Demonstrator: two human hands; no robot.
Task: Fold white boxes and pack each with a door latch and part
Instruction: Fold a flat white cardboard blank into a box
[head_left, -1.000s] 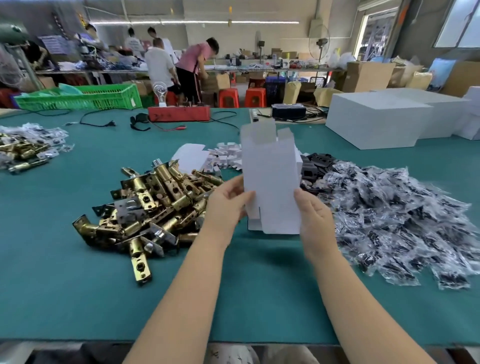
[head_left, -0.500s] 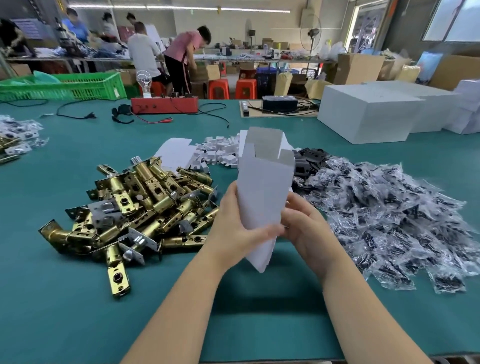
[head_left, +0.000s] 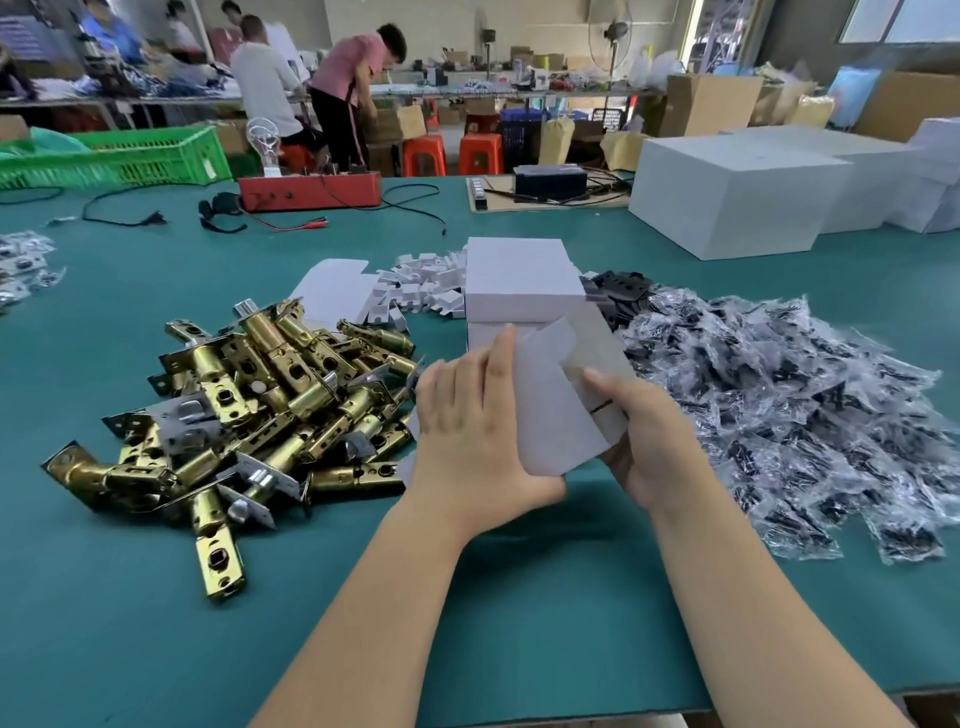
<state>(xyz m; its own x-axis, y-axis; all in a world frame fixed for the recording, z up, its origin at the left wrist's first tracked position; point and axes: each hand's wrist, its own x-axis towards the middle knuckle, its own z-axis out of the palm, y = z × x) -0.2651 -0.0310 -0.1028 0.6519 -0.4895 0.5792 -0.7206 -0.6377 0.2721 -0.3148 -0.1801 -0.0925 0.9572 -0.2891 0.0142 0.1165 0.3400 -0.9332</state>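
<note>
Early stage — one white box (head_left: 550, 415) is half formed, held above the green table (head_left: 467, 597) between both hands. The left hand (head_left: 470, 441) grips its left side, fingers up along the panel, thumb under the bottom edge. The right hand (head_left: 644, 436) clamps the right side, thumb pressed on a grey inner flap. The flaps at the near end look loose and not tucked, so I judge the folding unfinished. Nothing is packed in it yet as far as I can see — the inside is hidden.

Left to do, by my reading: close the flaps, drop in one latch and one bagged part, then repeat for the rest.

Around it:
- pile of brass door latches (head_left: 249, 410) just left of the left hand, within easy reach
- heap of small clear bags (head_left: 789, 415) holding dark parts, just right of the right hand
- flat unfolded box blank (head_left: 332, 291) and a scatter of small white pieces (head_left: 421, 286) behind
- a squared-up white box (head_left: 522, 283) directly behind the hands; can't tell if it is filled
- large white cartons (head_left: 737, 197) far right
- red device (head_left: 311, 191) with loose cables at the back

Nothing blocks either pile.
</note>
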